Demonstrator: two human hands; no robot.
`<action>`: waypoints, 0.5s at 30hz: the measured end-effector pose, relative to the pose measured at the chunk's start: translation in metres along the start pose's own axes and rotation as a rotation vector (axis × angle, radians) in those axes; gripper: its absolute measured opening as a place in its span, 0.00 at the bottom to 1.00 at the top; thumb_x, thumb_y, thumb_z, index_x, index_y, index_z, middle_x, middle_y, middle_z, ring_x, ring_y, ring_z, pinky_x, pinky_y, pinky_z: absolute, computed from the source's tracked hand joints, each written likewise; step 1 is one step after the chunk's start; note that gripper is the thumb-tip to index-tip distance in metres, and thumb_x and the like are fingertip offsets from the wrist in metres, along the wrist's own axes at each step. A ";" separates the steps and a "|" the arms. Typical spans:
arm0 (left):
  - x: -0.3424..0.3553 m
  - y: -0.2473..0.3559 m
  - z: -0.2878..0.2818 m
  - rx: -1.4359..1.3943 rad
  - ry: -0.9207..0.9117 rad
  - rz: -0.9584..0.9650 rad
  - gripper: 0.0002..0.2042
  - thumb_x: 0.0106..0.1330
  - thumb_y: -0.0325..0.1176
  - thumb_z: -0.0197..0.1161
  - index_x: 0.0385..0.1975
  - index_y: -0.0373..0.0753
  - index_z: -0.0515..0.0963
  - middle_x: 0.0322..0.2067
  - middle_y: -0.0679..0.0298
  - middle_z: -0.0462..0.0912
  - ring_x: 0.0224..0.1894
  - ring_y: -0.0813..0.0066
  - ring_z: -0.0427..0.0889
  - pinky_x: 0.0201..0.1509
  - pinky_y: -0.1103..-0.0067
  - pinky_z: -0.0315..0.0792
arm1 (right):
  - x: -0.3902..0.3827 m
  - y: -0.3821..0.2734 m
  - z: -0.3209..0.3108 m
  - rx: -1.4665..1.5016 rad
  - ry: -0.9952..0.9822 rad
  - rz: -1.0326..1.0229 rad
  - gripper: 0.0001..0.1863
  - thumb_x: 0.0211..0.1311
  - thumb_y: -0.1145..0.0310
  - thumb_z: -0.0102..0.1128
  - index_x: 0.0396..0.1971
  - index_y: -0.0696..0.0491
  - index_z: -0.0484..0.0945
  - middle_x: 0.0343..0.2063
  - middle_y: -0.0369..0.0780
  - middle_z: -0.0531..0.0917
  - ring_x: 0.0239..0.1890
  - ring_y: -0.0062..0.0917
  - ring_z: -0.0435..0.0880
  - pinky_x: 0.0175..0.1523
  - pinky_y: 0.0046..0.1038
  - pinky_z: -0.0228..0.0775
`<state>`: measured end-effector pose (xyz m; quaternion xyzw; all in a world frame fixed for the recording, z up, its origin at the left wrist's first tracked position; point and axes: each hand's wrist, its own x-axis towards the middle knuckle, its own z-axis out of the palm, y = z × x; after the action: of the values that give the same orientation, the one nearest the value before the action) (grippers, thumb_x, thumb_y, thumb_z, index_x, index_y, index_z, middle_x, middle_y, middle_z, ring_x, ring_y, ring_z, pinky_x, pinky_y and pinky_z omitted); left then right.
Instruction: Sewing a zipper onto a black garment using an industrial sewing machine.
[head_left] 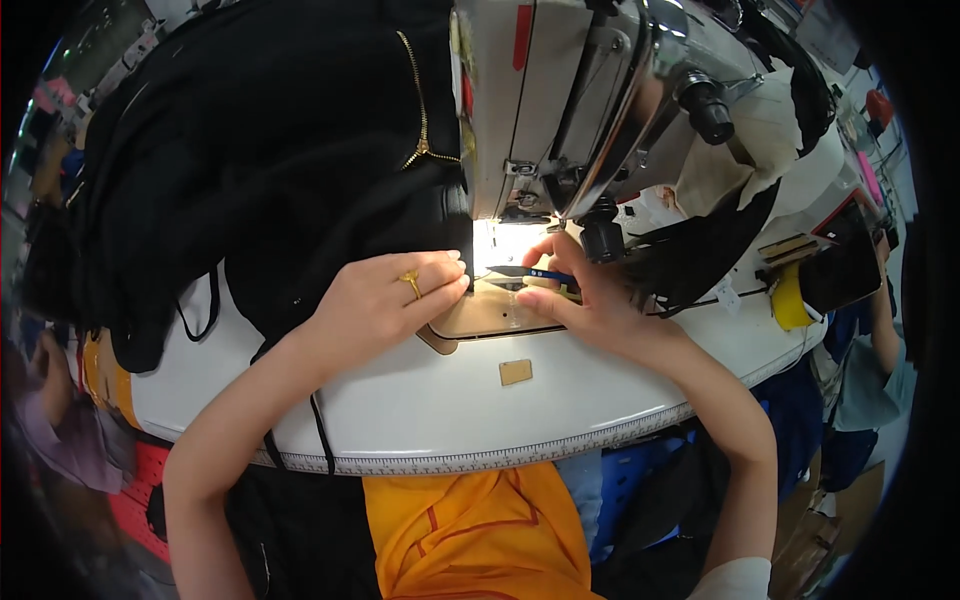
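A black garment point(300, 170) with a brass-toothed zipper point(421, 105) spreads over the left side of the table, its edge reaching the lit needle area of the sewing machine point(545, 95). My left hand point(385, 300), a gold ring on one finger, lies flat on that edge with its fingers stretched out; its thumb is hidden. Just right of the needle area, my right hand point(600, 300) is closed around small thread snips point(545, 274) with blue-and-black handles. The snips' tips point left, close to the cloth edge and the left fingertips.
A small tan rectangular piece point(516, 372) lies on the white tabletop point(410, 400), and a measuring tape point(540, 454) runs along its front edge. Black cloth point(700, 240) and a yellow tape roll point(790, 298) are at the right. Other people sit at both sides.
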<state>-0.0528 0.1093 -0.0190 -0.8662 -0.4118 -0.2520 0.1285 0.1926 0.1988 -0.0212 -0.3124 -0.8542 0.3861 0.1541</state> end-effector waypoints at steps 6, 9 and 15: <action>-0.010 -0.002 -0.002 -0.081 -0.061 -0.086 0.14 0.54 0.27 0.61 0.42 0.41 0.79 0.45 0.64 0.82 0.49 0.71 0.82 0.45 0.81 0.80 | -0.001 -0.009 0.002 -0.317 0.042 -0.239 0.12 0.64 0.59 0.58 0.36 0.51 0.71 0.18 0.40 0.75 0.22 0.34 0.78 0.30 0.33 0.66; -0.010 -0.004 -0.004 -0.097 -0.081 -0.089 0.15 0.54 0.27 0.61 0.44 0.42 0.80 0.48 0.65 0.81 0.51 0.70 0.81 0.46 0.80 0.80 | 0.001 -0.008 0.005 -0.471 0.056 -0.289 0.11 0.63 0.60 0.59 0.36 0.50 0.71 0.17 0.40 0.75 0.20 0.33 0.78 0.26 0.32 0.64; -0.010 -0.005 -0.002 -0.103 -0.074 -0.074 0.16 0.54 0.26 0.61 0.44 0.42 0.79 0.48 0.65 0.81 0.51 0.70 0.81 0.47 0.80 0.80 | 0.000 -0.016 0.005 -0.472 0.081 -0.286 0.10 0.62 0.61 0.60 0.35 0.50 0.71 0.16 0.39 0.74 0.19 0.33 0.78 0.25 0.31 0.64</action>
<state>-0.0628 0.1046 -0.0227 -0.8647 -0.4345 -0.2451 0.0587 0.1834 0.1884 -0.0121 -0.2310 -0.9491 0.1379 0.1640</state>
